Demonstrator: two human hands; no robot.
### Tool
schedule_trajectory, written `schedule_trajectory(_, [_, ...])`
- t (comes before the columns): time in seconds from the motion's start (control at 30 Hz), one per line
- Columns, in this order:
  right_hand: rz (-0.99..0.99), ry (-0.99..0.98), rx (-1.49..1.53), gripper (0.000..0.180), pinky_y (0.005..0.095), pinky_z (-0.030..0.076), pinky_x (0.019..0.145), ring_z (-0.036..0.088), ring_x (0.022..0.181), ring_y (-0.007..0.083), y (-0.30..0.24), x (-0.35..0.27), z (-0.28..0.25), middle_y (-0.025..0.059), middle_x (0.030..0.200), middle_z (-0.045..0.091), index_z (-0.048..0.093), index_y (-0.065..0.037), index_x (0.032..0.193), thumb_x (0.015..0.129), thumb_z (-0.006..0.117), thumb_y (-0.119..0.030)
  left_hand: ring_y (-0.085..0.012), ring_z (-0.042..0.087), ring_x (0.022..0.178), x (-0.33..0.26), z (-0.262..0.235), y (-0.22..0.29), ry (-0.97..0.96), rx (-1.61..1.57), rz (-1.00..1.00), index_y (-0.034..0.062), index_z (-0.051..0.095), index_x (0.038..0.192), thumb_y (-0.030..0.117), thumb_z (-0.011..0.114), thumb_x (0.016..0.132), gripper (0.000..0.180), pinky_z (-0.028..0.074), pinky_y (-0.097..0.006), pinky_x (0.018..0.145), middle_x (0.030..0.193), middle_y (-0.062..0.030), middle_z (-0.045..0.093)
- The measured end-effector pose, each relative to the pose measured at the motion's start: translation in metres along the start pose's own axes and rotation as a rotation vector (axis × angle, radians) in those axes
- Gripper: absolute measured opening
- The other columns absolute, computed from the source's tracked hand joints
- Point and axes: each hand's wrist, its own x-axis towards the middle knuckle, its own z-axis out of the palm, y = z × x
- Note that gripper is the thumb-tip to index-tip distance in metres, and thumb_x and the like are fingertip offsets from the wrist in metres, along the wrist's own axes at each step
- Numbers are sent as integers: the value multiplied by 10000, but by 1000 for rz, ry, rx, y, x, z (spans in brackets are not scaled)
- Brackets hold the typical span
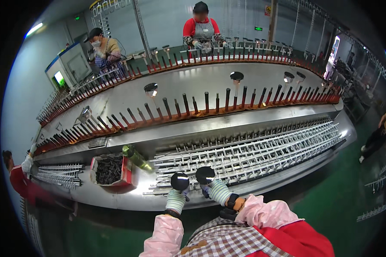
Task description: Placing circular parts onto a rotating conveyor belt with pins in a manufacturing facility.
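Note:
My left hand [176,199], in a striped glove, is closed on a glossy black disc [180,181] that faces up. Close beside it, my right hand [218,191] grips a second glossy black disc [205,175]. A small gap separates the two discs, and both are held above the near edge of the metal bench. My fingers are partly hidden beneath them. Just beyond my hands lie long metal racks with short pegs [253,154], stacked side by side on the bench.
Left of the racks stand a green bottle [136,157] and an open red-and-white box [129,173] of small black parts. Upright red-and-black posts [207,102] line the conveyor behind; a few similar posts carry black discs [236,76]. Co-workers stand across [203,32] and at left [21,182].

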Motion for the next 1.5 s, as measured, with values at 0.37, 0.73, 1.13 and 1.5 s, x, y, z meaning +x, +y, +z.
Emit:
schedule_trajectory(0.37, [-83,-228,364,329,252,513,591,595,706,102,10,25,-141,55,912,635,543,-74,1212,902,563,-184,-169,572,451,-5,3,12,55,-33,-55,46,633,995,365,637,859,347,459,-293,372,745,-72,614])
schedule_trajectory(0.73, [124,782,-10,571,385,361,1018,458,1213,350,104,153,-337,227,1304,476,355,-45,1354,861,591,-210,-170,556,491,-39,-12,-23,264,-330,-98,106,511,927,37,635,829,173,462,-290,349,765,-48,581])
schedule_trajectory(1.13, [-202,690,407,170,262,409,471,502,490,103,16,206,-350,25,707,591,611,-48,955,891,599,-206,-157,580,678,-84,-24,55,369,-113,-45,89,562,1031,120,669,838,223,489,-318,547,862,-17,612])
schedule_trajectory(1.5, [-53,-76,694,227,335,523,719,627,791,209,1,-42,-119,101,960,666,593,-49,1039,818,593,-100,-144,535,397,-58,-27,11,270,-288,-214,125,522,890,87,642,838,136,402,-258,335,752,-40,608])
